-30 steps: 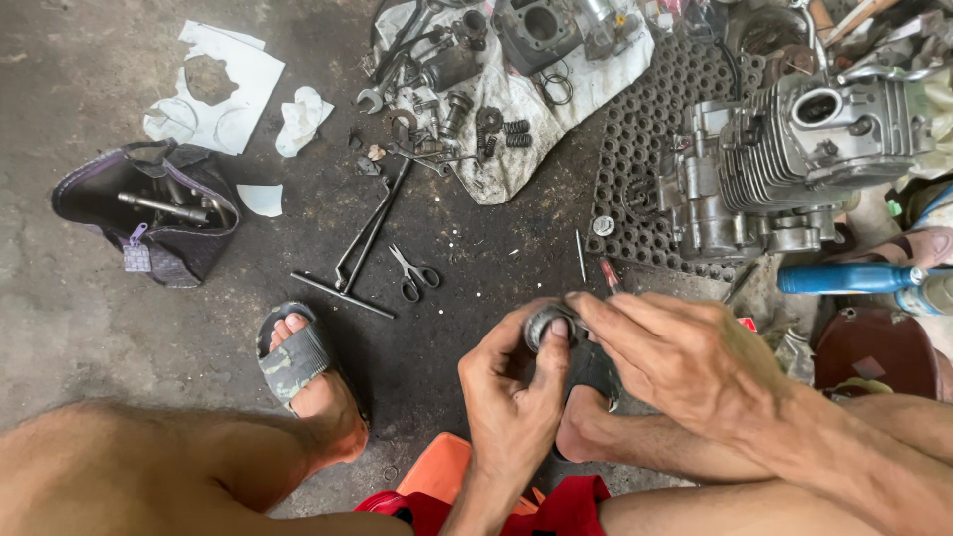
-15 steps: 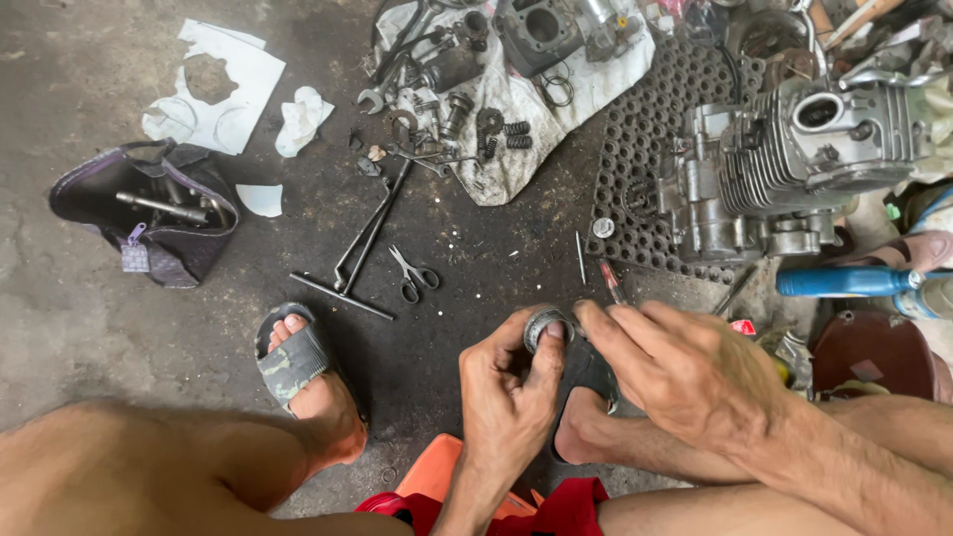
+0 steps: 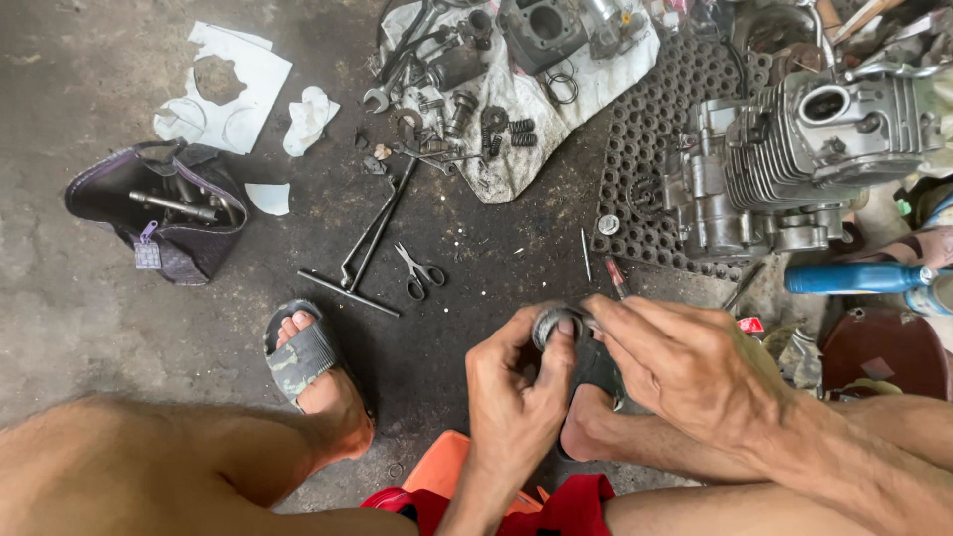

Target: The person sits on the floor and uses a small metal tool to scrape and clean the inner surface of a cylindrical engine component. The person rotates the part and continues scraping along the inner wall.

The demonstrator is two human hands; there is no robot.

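Two hands, left (image 3: 511,402) and right (image 3: 695,367); one round metal part (image 3: 552,323), one engine (image 3: 804,159), one scissors (image 3: 420,272), one bag (image 3: 159,213).

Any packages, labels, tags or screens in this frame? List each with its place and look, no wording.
Small tag: hangs off the front of the dark tool bag at far left; rectangular, greyish-purple.
White sheet: flat on the floor at upper left; cut-out holes, no print to be seen.
Red-and-white scrap: on the floor beside the right hand; too small to tell what it is.
No screens or signs.
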